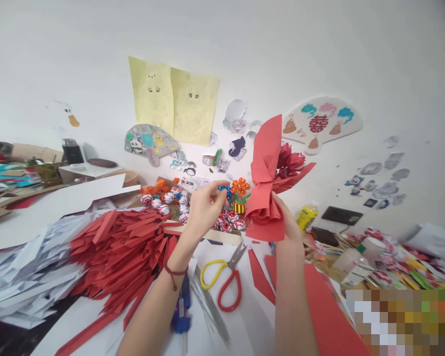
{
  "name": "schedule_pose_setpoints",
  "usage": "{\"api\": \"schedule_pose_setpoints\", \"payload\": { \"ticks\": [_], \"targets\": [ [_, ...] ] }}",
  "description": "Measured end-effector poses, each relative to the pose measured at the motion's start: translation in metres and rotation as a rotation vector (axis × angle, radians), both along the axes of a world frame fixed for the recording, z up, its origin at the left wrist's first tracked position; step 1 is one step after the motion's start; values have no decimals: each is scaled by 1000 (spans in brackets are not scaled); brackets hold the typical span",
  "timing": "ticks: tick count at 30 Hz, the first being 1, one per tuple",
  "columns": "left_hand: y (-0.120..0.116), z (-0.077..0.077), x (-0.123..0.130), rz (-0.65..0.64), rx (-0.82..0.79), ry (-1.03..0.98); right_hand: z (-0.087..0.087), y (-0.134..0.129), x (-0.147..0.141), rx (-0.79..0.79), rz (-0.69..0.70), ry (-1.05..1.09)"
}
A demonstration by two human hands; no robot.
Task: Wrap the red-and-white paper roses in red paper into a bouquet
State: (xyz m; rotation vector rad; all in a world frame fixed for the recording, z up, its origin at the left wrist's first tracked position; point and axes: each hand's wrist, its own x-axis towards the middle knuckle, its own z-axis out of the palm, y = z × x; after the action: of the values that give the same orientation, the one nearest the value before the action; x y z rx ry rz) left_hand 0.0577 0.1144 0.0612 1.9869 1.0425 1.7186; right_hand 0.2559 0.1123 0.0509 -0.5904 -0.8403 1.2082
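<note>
My right hand point(287, 220) is closed round the gathered waist of a bouquet wrapped in red paper point(266, 158), held upright. Red and white paper flowers point(291, 159) show inside the wrap on its right side. To the left of the bouquet, my left hand point(209, 202) is raised with its thumb and index finger bent together; whatever may be between the fingertips is too small to make out. Scissors point(232, 264) with one yellow and one red handle lie below, between my forearms. A blue glue gun point(183, 309) is beside my left forearm.
Piles of red paper strips point(114, 252) and white strips point(29, 272) cover the left. Behind my hands stand small paper flowers and a striped pot point(239, 205). Thin wires point(211, 306) lie centrally. Red paper point(328, 311), a yellow bottle point(307, 216) and clutter fill the right.
</note>
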Motion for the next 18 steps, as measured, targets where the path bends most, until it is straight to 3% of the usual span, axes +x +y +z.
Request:
{"api": "schedule_pose_setpoints", "payload": {
  "ticks": [3,7,10,13,15,18],
  "targets": [
    [-1,4,-2,9,113,62,3,-4,-1,30,-29,13],
    [-7,7,-1,-31,132,156,7,-7,-2,69,-93,-9],
    [-16,5,2,61,384,243,10,-9,-3,101,-127,-16],
    [-24,3,6,158,688,473,13,-13,-4,136,-148,-23],
    [-27,4,8,200,775,605,14,-16,-4,155,-158,-50],
    [-29,6,12,175,781,660,16,-19,-3,165,-130,-81]
  ]
}}
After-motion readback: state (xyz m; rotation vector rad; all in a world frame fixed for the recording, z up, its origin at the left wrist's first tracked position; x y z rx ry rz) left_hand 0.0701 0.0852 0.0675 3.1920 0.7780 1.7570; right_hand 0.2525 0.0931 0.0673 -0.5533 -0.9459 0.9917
